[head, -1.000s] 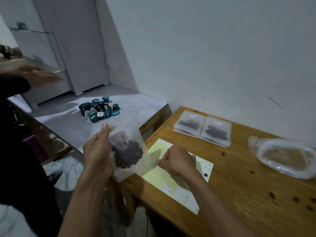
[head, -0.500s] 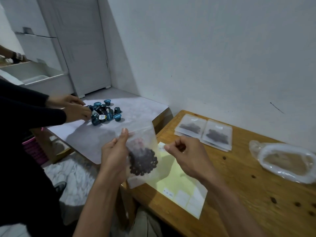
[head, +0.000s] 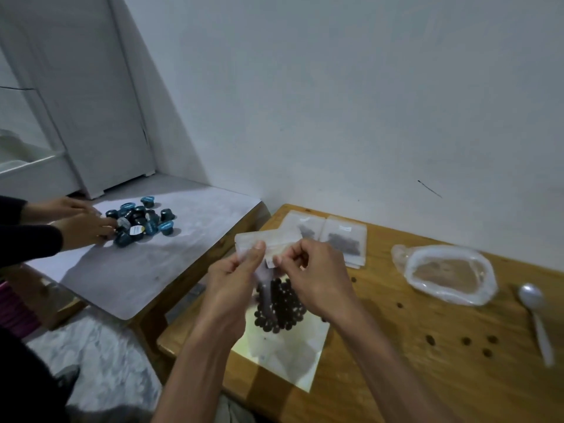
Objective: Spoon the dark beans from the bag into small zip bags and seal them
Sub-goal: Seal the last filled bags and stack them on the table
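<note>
I hold a small clear zip bag (head: 268,244) upright above the wooden table (head: 427,361), with dark beans (head: 279,305) heaped in its lower half. My left hand (head: 235,279) pinches the bag's upper left part, thumb on the front. My right hand (head: 311,276) pinches a small white sticker against the bag just below its top strip. Two filled small bags (head: 332,236) lie flat near the wall. An open clear plastic bag (head: 445,273) sits to the right, and a white plastic spoon (head: 534,312) lies beside it.
A pale yellow sticker sheet (head: 283,358) lies under my hands near the table's front edge. On the lower grey table (head: 128,270) at left, another person's two hands (head: 82,224) touch a pile of several blue capsules (head: 140,219). The white wall stands close behind.
My right hand lifted off the sticker sheet and came up to the bag with a sticker. The bag moved right, over the table. The other person's hands reached the capsules.
</note>
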Demonstrator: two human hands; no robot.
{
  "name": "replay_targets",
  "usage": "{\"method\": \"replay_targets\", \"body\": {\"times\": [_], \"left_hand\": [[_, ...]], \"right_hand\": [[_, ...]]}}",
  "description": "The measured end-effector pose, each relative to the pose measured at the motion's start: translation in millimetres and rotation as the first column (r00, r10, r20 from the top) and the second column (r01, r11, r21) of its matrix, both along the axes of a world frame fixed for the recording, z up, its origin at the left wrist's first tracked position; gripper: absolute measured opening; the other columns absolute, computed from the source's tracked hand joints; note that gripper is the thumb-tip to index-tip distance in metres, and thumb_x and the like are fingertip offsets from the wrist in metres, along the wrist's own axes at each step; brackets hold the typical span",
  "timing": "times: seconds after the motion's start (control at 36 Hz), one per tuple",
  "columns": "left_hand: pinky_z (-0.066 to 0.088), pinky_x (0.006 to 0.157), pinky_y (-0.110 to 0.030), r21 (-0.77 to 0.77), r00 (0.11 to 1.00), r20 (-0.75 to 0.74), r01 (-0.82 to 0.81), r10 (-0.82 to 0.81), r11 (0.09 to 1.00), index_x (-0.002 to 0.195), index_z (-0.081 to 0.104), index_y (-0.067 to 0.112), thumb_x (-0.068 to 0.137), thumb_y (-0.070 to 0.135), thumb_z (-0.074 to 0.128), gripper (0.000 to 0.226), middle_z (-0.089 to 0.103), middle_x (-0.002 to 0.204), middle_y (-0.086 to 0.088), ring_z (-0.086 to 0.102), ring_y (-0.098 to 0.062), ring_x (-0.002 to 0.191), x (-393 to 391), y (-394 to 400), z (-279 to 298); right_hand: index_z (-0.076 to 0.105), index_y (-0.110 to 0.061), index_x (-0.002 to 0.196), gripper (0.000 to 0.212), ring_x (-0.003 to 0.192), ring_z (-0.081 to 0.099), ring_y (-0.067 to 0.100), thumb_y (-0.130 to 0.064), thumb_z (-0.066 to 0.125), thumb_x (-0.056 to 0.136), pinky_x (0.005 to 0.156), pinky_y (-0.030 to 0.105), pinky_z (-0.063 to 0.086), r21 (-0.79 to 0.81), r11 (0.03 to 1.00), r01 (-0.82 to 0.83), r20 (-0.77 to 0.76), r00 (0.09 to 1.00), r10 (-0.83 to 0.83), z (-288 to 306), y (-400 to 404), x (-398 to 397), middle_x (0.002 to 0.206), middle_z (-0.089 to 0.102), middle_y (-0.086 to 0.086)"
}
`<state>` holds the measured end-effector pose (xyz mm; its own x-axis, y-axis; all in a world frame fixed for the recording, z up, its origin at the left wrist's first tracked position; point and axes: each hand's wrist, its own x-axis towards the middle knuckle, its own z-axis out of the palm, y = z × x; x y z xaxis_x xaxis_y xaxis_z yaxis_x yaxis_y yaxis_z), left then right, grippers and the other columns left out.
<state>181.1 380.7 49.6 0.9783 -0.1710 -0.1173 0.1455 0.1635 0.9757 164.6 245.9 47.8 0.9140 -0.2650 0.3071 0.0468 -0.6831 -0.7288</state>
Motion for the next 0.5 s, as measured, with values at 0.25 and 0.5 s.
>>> {"method": "replay_targets", "body": {"times": [0.25,0.5], "left_hand": [[0.056,0.075,-0.028,0.032,0.991,0.128,0.043,-0.046,0.999,0.109,0.072,0.01,0.085,0.007,0.072,0.024,0.079,0.099,-0.004,0.075,-0.019,0.094,1,-16,-4],[0.059,0.072,-0.035,0.114,0.986,0.161,0.015,-0.034,0.993,0.11,0.07,0.014,0.08,0.007,0.08,0.032,0.079,0.091,-0.003,0.077,-0.021,0.086,17,-41,-6]], "right_hand": [[0.039,-0.036,0.114,0.055,0.092,0.053,0.001,-0.05,0.078,0.077,0.073,0.023,0.047,0.234,0.953,0.194,-0.033,0.981,-0.192,-1,-15,-16,0.1,0.051,-0.016],[0.076,-0.017,0.089,0.016,0.083,0.074,0.016,-0.031,0.08,0.082,0.081,0.046,0.061,0.664,0.744,0.082,-0.028,0.996,-0.086,-15,-36,-5,0.085,0.078,-0.001]]}}
